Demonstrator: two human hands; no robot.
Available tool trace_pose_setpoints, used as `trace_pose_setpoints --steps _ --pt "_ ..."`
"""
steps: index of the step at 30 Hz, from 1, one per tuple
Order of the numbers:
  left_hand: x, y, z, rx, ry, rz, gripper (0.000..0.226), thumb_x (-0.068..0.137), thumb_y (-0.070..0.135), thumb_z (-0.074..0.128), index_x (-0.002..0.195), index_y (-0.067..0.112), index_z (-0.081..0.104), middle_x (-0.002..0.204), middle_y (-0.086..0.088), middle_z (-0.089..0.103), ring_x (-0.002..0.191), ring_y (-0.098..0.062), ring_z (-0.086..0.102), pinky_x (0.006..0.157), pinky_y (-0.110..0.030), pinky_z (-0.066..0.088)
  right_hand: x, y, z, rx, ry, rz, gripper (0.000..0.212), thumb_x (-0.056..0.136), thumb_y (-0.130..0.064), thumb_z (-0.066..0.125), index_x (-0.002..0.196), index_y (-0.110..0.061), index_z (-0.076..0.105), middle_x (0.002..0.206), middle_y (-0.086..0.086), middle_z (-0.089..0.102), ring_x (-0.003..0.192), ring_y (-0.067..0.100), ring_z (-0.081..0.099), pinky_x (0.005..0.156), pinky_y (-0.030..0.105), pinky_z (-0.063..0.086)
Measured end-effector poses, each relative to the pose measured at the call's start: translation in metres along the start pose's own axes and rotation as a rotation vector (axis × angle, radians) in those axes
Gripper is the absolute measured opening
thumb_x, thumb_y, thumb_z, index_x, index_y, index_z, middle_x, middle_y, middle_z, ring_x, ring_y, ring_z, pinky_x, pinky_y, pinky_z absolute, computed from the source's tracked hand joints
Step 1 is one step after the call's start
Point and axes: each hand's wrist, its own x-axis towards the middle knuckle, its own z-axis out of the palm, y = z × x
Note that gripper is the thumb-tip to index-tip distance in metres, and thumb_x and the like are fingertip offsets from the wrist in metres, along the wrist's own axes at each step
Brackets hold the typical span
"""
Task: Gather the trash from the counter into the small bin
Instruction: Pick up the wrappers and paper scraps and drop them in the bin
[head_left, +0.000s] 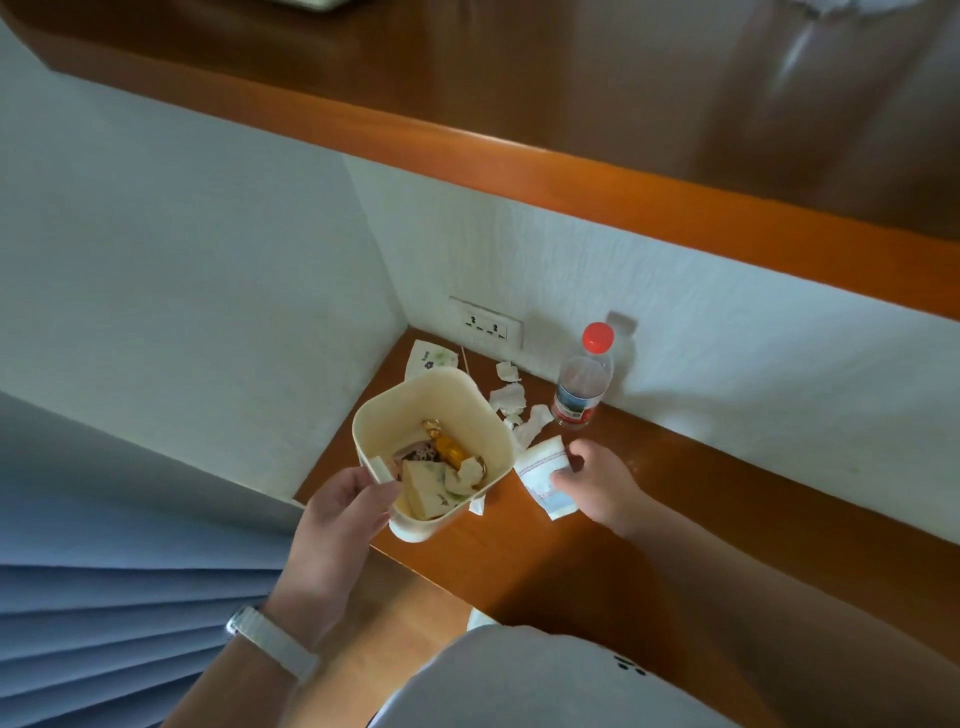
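A small cream bin (488, 415) stands tilted on the wooden counter (675, 519), with wrappers and tissue inside it. My left hand (343, 514) grips its near rim at a small tab. My right hand (597, 486) rests on a white and blue wrapper (540, 470) lying just right of the bin, fingers closing on its edge. Crumpled white tissue pieces (511, 400) lie behind the bin. A flowered tissue packet (428, 358) sits in the corner, with a thin stick (464, 359) beside it.
A clear water bottle with a red cap (582, 384) stands against the white wall, right of the tissues. A wall socket (485, 325) sits low in the corner. A wooden shelf (571, 176) overhangs the counter. Blue curtain folds (104, 623) hang at the left.
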Motion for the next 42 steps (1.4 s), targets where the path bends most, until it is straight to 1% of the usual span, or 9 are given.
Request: trace_pose_setpoints --steps 7,13,16,20,23,29,33,36,42 --pt "0.009 -0.002 -0.004 0.022 -0.062 0.024 0.032 0.09 0.041 0.07 0.105 0.013 0.072 0.106 -0.013 0.078 0.11 -0.032 0.072 0.094 -0.038 0.058 -0.059 -0.047 -0.047 0.173 0.216 -0.19 0.017 0.087 -0.024 0.063 0.102 -0.026 0.056 0.091 -0.011 0.063 0.083 0.013 0.064 0.066 0.026 0.058" --pt "0.017 0.002 -0.007 0.097 -0.159 0.08 0.063 0.068 0.06 0.067 0.097 0.005 0.07 0.103 -0.025 0.072 0.11 -0.047 0.068 0.101 -0.062 0.054 -0.1 -0.091 -0.084 0.315 0.377 -0.321 0.017 0.085 -0.015 0.062 0.099 -0.024 0.06 0.091 -0.007 0.067 0.084 0.01 0.065 0.059 0.021 0.054" --pt "0.022 0.005 -0.008 0.135 -0.212 0.073 0.064 0.066 0.062 0.067 0.098 0.007 0.071 0.105 -0.02 0.076 0.11 -0.041 0.071 0.103 -0.062 0.054 -0.103 -0.108 -0.084 0.254 0.289 -0.397 0.014 0.082 -0.014 0.062 0.095 -0.02 0.062 0.084 -0.001 0.068 0.077 0.02 0.065 0.067 0.039 0.054" --pt "0.026 0.004 -0.01 0.167 -0.291 0.028 0.041 0.064 0.062 0.069 0.083 0.026 0.073 0.098 -0.009 0.079 0.106 -0.034 0.074 0.102 -0.06 0.057 -0.093 -0.128 -0.074 0.008 0.18 -0.529 0.01 0.084 -0.009 0.061 0.092 -0.014 0.062 0.08 0.008 0.065 0.068 0.026 0.059 0.057 0.037 0.046" --pt "0.024 0.003 -0.014 0.143 -0.334 0.007 0.027 0.065 0.059 0.071 0.076 0.034 0.075 0.097 -0.007 0.079 0.107 -0.035 0.074 0.103 -0.059 0.056 -0.086 -0.142 -0.065 -0.189 0.108 -0.651 0.008 0.083 -0.01 0.06 0.086 -0.018 0.06 0.067 -0.006 0.056 0.055 0.011 0.048 0.05 0.026 0.036" --pt "0.018 0.001 -0.021 0.117 -0.36 0.004 0.055 0.066 0.06 0.071 0.1 0.017 0.073 0.106 -0.012 0.079 0.109 -0.032 0.075 0.105 -0.058 0.056 -0.068 -0.158 -0.047 -0.452 0.159 -0.797 0.022 0.09 -0.021 0.061 0.111 -0.022 0.064 0.099 -0.014 0.057 0.093 0.005 0.048 0.068 0.011 0.029" --pt "0.019 -0.001 -0.023 0.067 -0.326 -0.012 0.054 0.063 0.059 0.071 0.09 0.012 0.069 0.108 -0.02 0.075 0.112 -0.04 0.071 0.108 -0.057 0.054 -0.055 -0.161 -0.038 -0.475 0.191 -0.804 0.024 0.092 -0.024 0.062 0.115 -0.019 0.064 0.108 -0.007 0.062 0.103 0.013 0.053 0.079 0.023 0.04" --pt "0.018 -0.003 -0.024 0.03 -0.307 -0.053 0.074 0.062 0.06 0.072 0.106 0.002 0.07 0.111 -0.017 0.077 0.113 -0.037 0.072 0.105 -0.047 0.056 -0.045 -0.159 -0.032 -0.543 0.166 -0.844 0.022 0.092 -0.027 0.061 0.112 -0.018 0.064 0.107 -0.006 0.06 0.103 0.014 0.052 0.085 0.032 0.049" --pt "0.019 -0.019 -0.031 -0.043 -0.245 -0.143 0.047 0.079 0.047 0.071 0.106 0.009 0.073 0.097 0.0 0.083 0.1 -0.017 0.077 0.098 -0.036 0.056 -0.024 -0.145 -0.022 -0.515 0.174 -0.845 0.025 0.093 -0.034 0.058 0.11 -0.016 0.064 0.108 -0.003 0.06 0.104 0.016 0.053 0.084 0.038 0.052"
